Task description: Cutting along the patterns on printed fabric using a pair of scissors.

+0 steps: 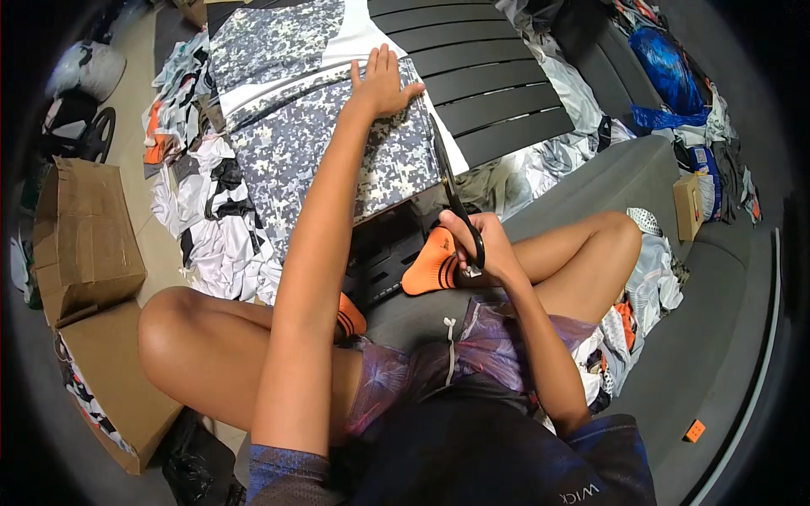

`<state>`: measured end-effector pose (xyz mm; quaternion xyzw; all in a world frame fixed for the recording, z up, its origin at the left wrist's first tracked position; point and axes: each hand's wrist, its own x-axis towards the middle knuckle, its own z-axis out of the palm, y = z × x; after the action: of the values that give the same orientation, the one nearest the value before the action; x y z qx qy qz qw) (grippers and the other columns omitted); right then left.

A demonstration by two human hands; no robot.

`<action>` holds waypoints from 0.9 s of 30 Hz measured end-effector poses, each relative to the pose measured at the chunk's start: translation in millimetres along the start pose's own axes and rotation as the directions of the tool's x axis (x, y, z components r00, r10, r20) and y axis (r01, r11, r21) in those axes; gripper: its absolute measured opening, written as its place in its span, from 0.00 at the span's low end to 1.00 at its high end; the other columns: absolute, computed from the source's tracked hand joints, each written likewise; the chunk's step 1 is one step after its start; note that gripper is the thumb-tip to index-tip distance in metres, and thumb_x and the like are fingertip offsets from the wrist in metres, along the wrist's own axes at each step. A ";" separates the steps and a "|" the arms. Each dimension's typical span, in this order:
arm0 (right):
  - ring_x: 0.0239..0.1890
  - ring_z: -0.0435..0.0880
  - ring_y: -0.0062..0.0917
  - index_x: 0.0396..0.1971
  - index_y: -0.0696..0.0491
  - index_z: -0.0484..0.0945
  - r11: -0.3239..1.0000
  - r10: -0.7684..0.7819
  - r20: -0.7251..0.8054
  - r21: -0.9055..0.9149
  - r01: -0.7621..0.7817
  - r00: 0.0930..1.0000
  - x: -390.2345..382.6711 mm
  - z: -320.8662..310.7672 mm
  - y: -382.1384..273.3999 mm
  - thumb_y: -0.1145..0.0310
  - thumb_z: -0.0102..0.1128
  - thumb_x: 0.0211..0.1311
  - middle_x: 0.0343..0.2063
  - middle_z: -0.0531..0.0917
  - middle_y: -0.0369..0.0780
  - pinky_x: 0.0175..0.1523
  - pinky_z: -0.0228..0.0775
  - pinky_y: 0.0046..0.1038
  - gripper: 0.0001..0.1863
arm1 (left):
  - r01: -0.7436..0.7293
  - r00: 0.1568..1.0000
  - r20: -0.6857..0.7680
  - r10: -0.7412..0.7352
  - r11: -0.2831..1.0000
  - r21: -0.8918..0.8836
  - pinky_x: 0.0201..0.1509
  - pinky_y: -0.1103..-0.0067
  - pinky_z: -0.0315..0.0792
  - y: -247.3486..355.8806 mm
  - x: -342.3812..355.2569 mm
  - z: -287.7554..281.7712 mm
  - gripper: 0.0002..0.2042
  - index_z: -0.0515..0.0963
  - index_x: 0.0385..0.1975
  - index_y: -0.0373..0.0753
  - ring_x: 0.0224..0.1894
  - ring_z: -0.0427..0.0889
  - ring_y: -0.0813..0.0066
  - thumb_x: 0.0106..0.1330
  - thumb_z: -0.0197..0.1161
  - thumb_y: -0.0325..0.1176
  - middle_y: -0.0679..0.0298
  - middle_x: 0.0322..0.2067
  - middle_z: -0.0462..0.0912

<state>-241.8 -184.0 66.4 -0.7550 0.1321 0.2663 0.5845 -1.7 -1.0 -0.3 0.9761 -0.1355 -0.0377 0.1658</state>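
Observation:
A cloth piece [283,164] in grey, white and black pixel camouflage lies over the slatted table and hangs down its near edge. My left hand [386,91] rests on it with fingers spread, near the white part of the cloth. In my right hand [488,240] is a pair of black scissors [456,202], gripped by the handles. Their blades point away from me, along the right edge of the camouflage cloth where a white strip shows beneath. Whether the blades are parted is hard to see. More camouflage cloth [274,42] lies farther back.
Beyond the cloth stretches the dark slatted table [485,80]. Fabric scraps [224,207] are heaped at its left, beside cardboard boxes [93,228]. I sit cross-legged on a grey sofa [582,181], with more scraps [645,278] and a small orange cube [694,431] at the right.

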 end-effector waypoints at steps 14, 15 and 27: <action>0.08 0.69 0.15 0.06 0.53 0.67 0.996 -0.052 -0.060 -0.070 0.047 0.997 10.6 0.6 -1.6 0.41 0.60 0.60 0.06 0.69 0.32 0.15 0.59 0.21 0.34 | -0.008 1.000 -0.005 0.008 1.000 0.003 0.73 0.53 0.28 8.2 -3.7 -5.3 0.52 0.44 0.70 0.30 0.75 0.34 0.60 0.59 0.52 0.67 0.51 0.73 0.39; 0.08 0.69 0.15 0.06 0.53 0.67 0.996 -0.050 -0.061 -0.070 0.046 0.997 10.5 -0.1 -1.3 0.41 0.60 0.60 0.06 0.69 0.32 0.15 0.59 0.21 0.34 | -0.008 1.000 -0.004 0.008 1.000 0.002 0.73 0.53 0.28 8.1 -3.5 -4.6 0.52 0.44 0.70 0.30 0.75 0.34 0.60 0.59 0.52 0.67 0.51 0.73 0.39; 0.09 0.70 0.15 0.08 0.53 0.69 0.999 -0.025 0.045 -0.046 0.027 0.999 1.2 -7.2 -2.7 0.41 0.59 0.60 0.07 0.70 0.32 0.15 0.60 0.20 0.33 | -0.023 0.999 -0.033 0.023 1.000 -0.008 0.72 0.51 0.29 4.7 -2.1 -1.9 0.53 0.45 0.70 0.29 0.75 0.35 0.59 0.58 0.52 0.68 0.50 0.73 0.40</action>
<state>-237.7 -190.0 69.2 -0.7639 0.1032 0.2786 0.5729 -4.7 -4.2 3.1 0.9742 -0.1437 -0.0204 0.1726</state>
